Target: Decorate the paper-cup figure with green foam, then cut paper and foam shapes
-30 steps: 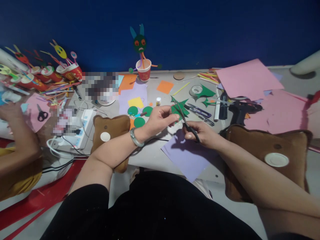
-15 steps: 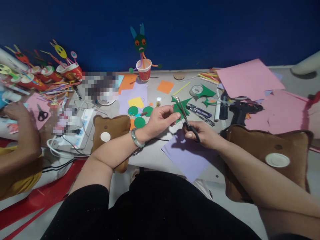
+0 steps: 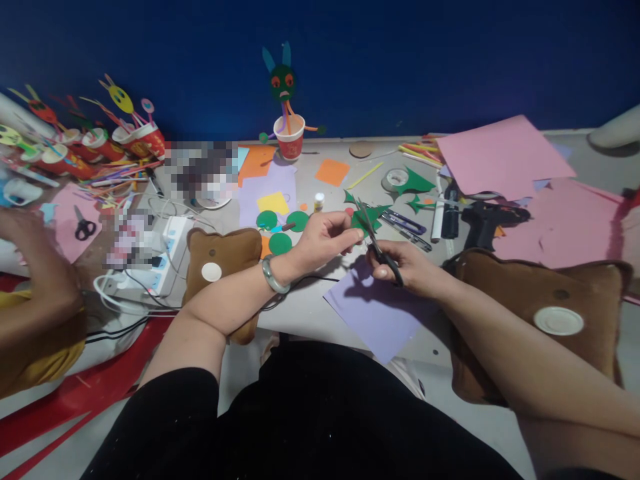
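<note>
My right hand (image 3: pixel 413 269) grips a pair of black-handled scissors (image 3: pixel 389 261), their blades pointing up and away from me. Close by, the fingers of my left hand (image 3: pixel 325 240) are pinched together beside the blades. Whatever they hold is too small or hidden to make out. A small red spot shows just behind the left fingers. Green paper scraps (image 3: pixel 369 219) lie beyond the blades. Left of my left hand are green paper circles (image 3: pixel 280 245), and a purple paper sheet (image 3: pixel 377 310) lies beneath both hands.
A paper cup (image 3: pixel 290 141) with a green-faced figure stands at the back. On the right are a glue gun (image 3: pixel 483 223), utility knives (image 3: pixel 407 227), pink paper (image 3: pixel 505 157) and a brown cushion (image 3: pixel 530 287). A power strip (image 3: pixel 173 250) and a co-worker's arm (image 3: pixel 45 267) are left.
The scissors' blades look closer together, and a small red spot has appeared behind my left fingers. The co-worker's arm at the left has shifted. My hands stay nearly in place.
</note>
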The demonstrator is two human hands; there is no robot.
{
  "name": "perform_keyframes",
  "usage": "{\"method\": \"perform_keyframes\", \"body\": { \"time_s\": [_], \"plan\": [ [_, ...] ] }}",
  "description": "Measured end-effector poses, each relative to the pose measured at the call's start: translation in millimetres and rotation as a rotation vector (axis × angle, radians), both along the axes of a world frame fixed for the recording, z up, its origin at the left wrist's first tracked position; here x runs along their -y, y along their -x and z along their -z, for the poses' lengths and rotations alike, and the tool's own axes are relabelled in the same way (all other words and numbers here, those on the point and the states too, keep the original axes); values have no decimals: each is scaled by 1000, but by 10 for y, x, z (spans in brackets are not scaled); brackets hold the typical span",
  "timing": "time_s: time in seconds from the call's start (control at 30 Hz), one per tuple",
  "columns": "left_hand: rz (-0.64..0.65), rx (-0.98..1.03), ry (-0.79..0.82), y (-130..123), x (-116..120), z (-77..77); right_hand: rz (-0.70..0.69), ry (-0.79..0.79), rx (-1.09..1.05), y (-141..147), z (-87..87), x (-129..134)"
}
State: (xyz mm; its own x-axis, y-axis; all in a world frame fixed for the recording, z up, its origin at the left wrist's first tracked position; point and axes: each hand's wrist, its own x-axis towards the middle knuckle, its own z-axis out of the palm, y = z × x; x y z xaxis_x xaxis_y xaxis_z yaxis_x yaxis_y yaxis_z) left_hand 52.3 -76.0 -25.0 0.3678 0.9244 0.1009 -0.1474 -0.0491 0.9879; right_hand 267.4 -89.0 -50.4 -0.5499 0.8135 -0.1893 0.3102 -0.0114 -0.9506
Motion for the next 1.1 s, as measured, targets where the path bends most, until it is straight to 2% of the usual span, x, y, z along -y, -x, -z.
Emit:
{"method": "perform_keyframes", "body": {
  "time_s": [0.4, 1.1],
  "plan": [
    [9, 16, -14, 8, -3, -17, -16, -18, 19, -16, -38, -5],
    [-50, 93, -76, -21, -20, 49, -1, -9, -7, -6, -53, -5]
  ]
}}
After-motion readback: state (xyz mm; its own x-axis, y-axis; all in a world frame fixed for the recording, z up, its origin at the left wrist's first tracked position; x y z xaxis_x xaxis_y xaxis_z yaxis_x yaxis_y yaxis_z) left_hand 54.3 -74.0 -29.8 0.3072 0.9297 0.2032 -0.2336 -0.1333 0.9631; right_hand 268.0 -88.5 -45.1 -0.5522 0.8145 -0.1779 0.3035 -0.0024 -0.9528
